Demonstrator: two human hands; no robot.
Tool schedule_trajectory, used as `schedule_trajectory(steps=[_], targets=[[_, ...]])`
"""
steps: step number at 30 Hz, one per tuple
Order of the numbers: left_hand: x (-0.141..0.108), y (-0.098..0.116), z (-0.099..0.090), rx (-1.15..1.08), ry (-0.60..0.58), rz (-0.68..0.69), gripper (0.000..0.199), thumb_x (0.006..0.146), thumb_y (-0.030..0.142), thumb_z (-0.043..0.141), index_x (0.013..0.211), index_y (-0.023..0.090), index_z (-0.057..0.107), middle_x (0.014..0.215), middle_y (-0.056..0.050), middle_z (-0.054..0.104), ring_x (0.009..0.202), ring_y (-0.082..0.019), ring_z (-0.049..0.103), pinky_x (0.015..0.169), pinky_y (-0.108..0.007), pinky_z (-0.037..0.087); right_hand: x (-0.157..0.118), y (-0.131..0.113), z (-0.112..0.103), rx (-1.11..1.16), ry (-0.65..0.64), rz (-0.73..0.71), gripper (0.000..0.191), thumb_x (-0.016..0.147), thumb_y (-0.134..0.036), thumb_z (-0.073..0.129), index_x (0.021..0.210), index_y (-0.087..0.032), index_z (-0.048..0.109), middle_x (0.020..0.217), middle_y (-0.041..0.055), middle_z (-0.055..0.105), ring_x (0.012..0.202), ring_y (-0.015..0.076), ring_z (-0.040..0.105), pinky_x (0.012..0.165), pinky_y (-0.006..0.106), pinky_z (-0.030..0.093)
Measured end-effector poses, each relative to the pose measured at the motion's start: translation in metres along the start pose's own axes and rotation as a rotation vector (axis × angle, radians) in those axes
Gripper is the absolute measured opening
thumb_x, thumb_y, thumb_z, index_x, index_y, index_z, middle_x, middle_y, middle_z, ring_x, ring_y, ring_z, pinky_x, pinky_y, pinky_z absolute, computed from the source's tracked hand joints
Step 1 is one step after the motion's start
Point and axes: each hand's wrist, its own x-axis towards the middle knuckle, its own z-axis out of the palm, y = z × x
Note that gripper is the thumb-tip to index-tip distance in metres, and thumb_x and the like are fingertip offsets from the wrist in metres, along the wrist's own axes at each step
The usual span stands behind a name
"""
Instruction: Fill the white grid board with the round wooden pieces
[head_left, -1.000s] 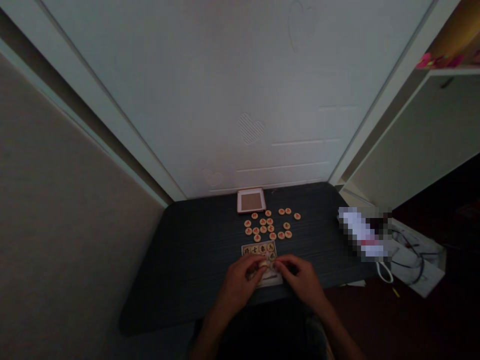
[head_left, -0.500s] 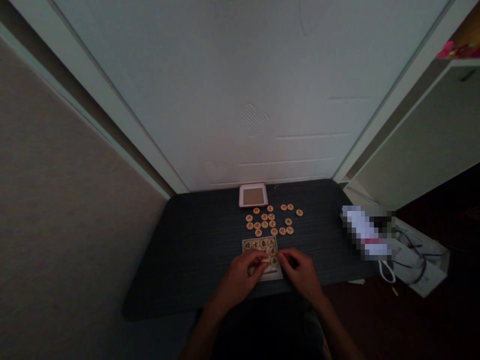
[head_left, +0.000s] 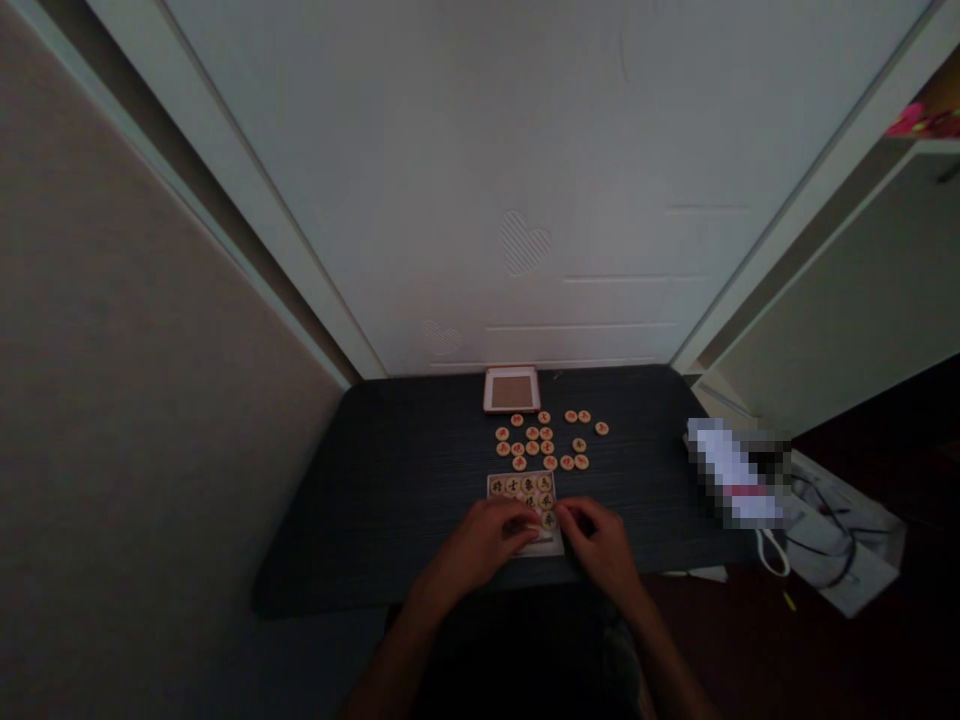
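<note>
looking at a white box (head_left: 553, 549) near the close edge of a dark table (head_left: 405, 480), with black-marked discs (head_left: 529, 485) set in rows at its far and right parts. can see the left hand (head_left: 487, 530) reaching over the box's near-left area, thumb and fingertips drawn close; cannot tell whether pinched on a disc or free of one. can see the right hand (head_left: 596, 540) at the box's right rim, thumb and forefinger nearly together; cannot tell whether gripping or merely brushing that rim.

might lose any disc held in the left fingertips by pinching only a thin edge, dropping it tilted inside the box or over its near side. could jolt the box by pressing on its right rim, unseating discs or shoving it toward the table's close edge. might misread marks in such dim light. could knock the loose red-marked discs (head_left: 532, 448), scattered just beyond the box and to its far right, by stretching too low. less worried about the shallow lid-like tray (head_left: 512, 391), beyond the box past those discs.
</note>
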Motion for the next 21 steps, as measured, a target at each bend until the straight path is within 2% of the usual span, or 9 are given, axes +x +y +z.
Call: schedule_trajectory(steps=[6,10,15,21], targets=[[0.0023,-0.0019,0.0036,0.083,-0.087,-0.067,0.015,0.088,0.032,0.069,0.100,0.025,0.075,0.096,-0.001,0.075,0.089,-0.019,0.067,0.083,-0.027,0.049,-0.0004,-0.0002,0.0002,0.003,0.000,-0.013,0.027,0.094,-0.042,0.058,0.094,-0.021,0.075,0.084,0.0042,0.076,0.074,0.0199,0.069,0.069,0.028,0.051],[0.0038,-0.0034,0.0052,0.098,-0.144,-0.019,0.013,0.091,0.030,0.066,0.098,0.026,0.076,0.096,-0.001,0.075,0.092,-0.019,0.067,0.083,-0.027,0.049,-0.0007,0.0003,0.0005,0.009,0.007,-0.014,0.026,0.094,-0.041,0.058,0.093,-0.021,0.075,0.083,0.0037,0.076,0.073,0.0196,0.068,0.069,0.027,0.051],[0.0058,-0.0047,0.0059,0.101,-0.183,0.074,0.014,0.092,0.025,0.064,0.099,0.027,0.076,0.104,0.000,0.076,0.100,-0.020,0.067,0.092,-0.029,0.048,-0.0005,0.0000,0.0007,0.003,-0.003,-0.019,0.025,0.095,-0.038,0.057,0.095,-0.021,0.075,0.084,0.0039,0.076,0.074,0.0197,0.068,0.070,0.028,0.051],[0.0062,-0.0056,0.0057,0.162,-0.146,0.117,0.016,0.094,0.024,0.063,0.103,0.028,0.075,0.105,-0.002,0.072,0.101,-0.020,0.065,0.091,-0.031,0.049,-0.0005,-0.0023,0.0007,-0.007,0.015,-0.024,0.025,0.094,-0.039,0.058,0.094,-0.021,0.075,0.082,0.0035,0.075,0.072,0.0190,0.068,0.068,0.027,0.050]])
